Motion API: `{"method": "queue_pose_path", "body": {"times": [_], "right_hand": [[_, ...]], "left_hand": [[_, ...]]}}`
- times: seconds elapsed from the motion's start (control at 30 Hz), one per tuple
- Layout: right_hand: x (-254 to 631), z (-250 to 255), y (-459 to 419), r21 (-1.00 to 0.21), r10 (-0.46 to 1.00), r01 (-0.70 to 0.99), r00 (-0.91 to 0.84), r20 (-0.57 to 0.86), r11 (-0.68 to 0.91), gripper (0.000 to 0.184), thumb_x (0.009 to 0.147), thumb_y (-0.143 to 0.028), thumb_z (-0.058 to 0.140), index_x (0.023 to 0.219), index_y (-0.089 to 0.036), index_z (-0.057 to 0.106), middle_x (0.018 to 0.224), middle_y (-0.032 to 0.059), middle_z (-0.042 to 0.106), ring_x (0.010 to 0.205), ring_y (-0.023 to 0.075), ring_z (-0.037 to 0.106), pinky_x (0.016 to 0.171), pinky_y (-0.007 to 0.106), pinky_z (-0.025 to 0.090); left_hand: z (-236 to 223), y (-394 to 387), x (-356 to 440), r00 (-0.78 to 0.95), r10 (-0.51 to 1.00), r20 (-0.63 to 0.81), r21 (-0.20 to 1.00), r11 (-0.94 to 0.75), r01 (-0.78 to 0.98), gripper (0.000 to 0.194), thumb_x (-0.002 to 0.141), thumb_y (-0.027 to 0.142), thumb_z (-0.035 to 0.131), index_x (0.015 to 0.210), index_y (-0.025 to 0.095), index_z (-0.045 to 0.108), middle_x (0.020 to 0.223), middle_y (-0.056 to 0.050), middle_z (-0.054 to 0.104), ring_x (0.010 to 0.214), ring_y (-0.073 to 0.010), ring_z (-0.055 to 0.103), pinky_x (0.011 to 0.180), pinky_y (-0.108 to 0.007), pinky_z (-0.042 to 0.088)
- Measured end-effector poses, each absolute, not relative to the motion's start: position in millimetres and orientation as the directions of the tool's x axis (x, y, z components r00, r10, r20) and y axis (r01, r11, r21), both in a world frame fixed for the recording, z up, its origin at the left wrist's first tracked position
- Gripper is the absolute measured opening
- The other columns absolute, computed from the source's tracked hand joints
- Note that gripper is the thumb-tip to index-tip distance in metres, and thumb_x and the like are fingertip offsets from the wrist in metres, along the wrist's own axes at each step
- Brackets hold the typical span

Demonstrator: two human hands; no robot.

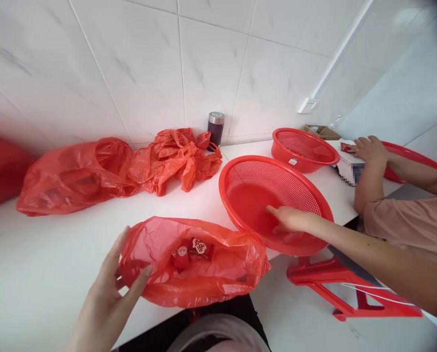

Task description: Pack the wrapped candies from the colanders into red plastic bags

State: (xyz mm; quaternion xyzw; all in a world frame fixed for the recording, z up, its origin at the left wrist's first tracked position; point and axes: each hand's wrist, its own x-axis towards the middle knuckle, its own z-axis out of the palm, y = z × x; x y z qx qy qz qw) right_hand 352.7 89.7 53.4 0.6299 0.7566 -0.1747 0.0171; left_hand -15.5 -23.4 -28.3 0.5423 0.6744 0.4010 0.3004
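My left hand (110,288) holds the left end of a red plastic bag (203,293), its thumb over the rim and its fingers along the side. The bag lies with its mouth open near the table's front edge. Inside it are small red packets (199,248) with white printing. My right hand (286,220) reaches down into a large red plastic basket (229,205) with mesh sides. Its fingers are apart near the basket's floor, and I see nothing held in them. The basket stands just right of the bag.
Crumpled red bags (177,161) and a filled red bag (67,176) lie along the wall. Behind stands a dark tumbler (216,128). A second red basket (302,159) is at the back right, beside a co-worker's hand (372,149). Below is a red stool (354,288).
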Motion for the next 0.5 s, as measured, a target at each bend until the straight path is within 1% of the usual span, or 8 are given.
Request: {"method": "queue_pose_path", "body": {"times": [0.07, 0.1, 0.2, 0.27, 0.33, 0.4, 0.47, 0.5], "right_hand": [[350, 44, 85, -0.274, 0.943, 0.949, -0.228, -0.241, 0.159, 0.028, 0.095, -0.040, 0.054, 0.112, -0.018, 0.060, 0.108, 0.0073, 0.061, 0.090, 0.0156, 0.060, 0.078, 0.032, 0.053], [348, 42, 85, -0.294, 0.940, 0.940, -0.246, -0.235, 0.172, 0.028, 0.096, -0.039, 0.054, 0.110, -0.016, 0.060, 0.106, 0.0068, 0.061, 0.088, 0.0146, 0.060, 0.077, 0.031, 0.053], [341, 48, 92, -0.340, 0.928, 0.915, -0.302, -0.216, 0.218, 0.013, 0.090, -0.033, 0.060, 0.093, -0.020, 0.062, 0.092, 0.0039, 0.062, 0.079, 0.0151, 0.059, 0.066, 0.027, 0.049], [332, 60, 96, -0.369, 0.914, 0.892, -0.351, -0.202, 0.260, 0.005, 0.087, -0.025, 0.060, 0.082, -0.022, 0.060, 0.082, 0.0017, 0.061, 0.072, 0.0151, 0.057, 0.060, 0.026, 0.044], [318, 74, 94, -0.428, 0.887, 0.836, -0.438, -0.144, 0.344, 0.005, 0.086, -0.021, 0.055, 0.081, -0.022, 0.056, 0.078, -0.0002, 0.059, 0.069, 0.0134, 0.054, 0.058, 0.026, 0.041], [301, 84, 86, -0.468, 0.839, 0.756, -0.541, -0.052, 0.458, 0.006, 0.088, -0.020, 0.050, 0.083, -0.021, 0.053, 0.078, -0.0009, 0.058, 0.068, 0.0119, 0.052, 0.059, 0.025, 0.039], [287, 88, 79, -0.470, 0.802, 0.709, -0.597, -0.003, 0.525, 0.008, 0.090, -0.023, 0.049, 0.085, -0.021, 0.055, 0.080, -0.0001, 0.058, 0.070, 0.0123, 0.052, 0.061, 0.026, 0.039], [283, 88, 77, -0.462, 0.800, 0.713, -0.599, -0.010, 0.528, 0.009, 0.091, -0.025, 0.051, 0.085, -0.021, 0.056, 0.081, 0.0006, 0.059, 0.072, 0.0128, 0.052, 0.062, 0.026, 0.040]], "left_hand": [[-28, -24, -17, -0.287, 0.956, -0.062, 0.905, 0.175, 0.387, 0.085, 0.078, 0.056, 0.064, 0.150, 0.043, 0.020, 0.149, -0.004, 0.041, 0.113, -0.0300, 0.061, 0.077, -0.034, 0.061], [-29, -24, -19, -0.289, 0.953, -0.088, 0.916, 0.192, 0.352, 0.084, 0.078, 0.056, 0.064, 0.149, 0.041, 0.022, 0.146, -0.005, 0.046, 0.110, -0.0287, 0.063, 0.075, -0.032, 0.061], [-30, -24, -26, -0.226, 0.964, -0.140, 0.925, 0.208, 0.317, 0.072, 0.078, 0.056, 0.064, 0.141, 0.032, 0.040, 0.133, -0.006, 0.058, 0.111, -0.0267, 0.062, 0.078, -0.028, 0.060], [-31, -24, -30, -0.197, 0.964, -0.180, 0.924, 0.234, 0.302, 0.063, 0.077, 0.058, 0.064, 0.131, 0.028, 0.051, 0.123, -0.007, 0.064, 0.107, -0.0272, 0.064, 0.078, -0.030, 0.060], [-31, -24, -32, -0.200, 0.958, -0.205, 0.929, 0.255, 0.267, 0.060, 0.076, 0.059, 0.065, 0.124, 0.025, 0.056, 0.116, -0.008, 0.068, 0.099, -0.0276, 0.067, 0.076, -0.034, 0.060], [-31, -25, -32, -0.206, 0.958, -0.201, 0.938, 0.249, 0.242, 0.057, 0.075, 0.059, 0.066, 0.120, 0.024, 0.058, 0.111, -0.007, 0.069, 0.094, -0.0268, 0.068, 0.074, -0.034, 0.060], [-29, -25, -30, -0.205, 0.961, -0.186, 0.944, 0.233, 0.235, 0.054, 0.075, 0.059, 0.066, 0.117, 0.024, 0.059, 0.106, -0.006, 0.071, 0.090, -0.0254, 0.068, 0.072, -0.032, 0.060], [-29, -25, -29, -0.203, 0.962, -0.181, 0.947, 0.226, 0.230, 0.053, 0.075, 0.058, 0.066, 0.116, 0.025, 0.060, 0.104, -0.005, 0.071, 0.088, -0.0246, 0.069, 0.072, -0.032, 0.060]]}}
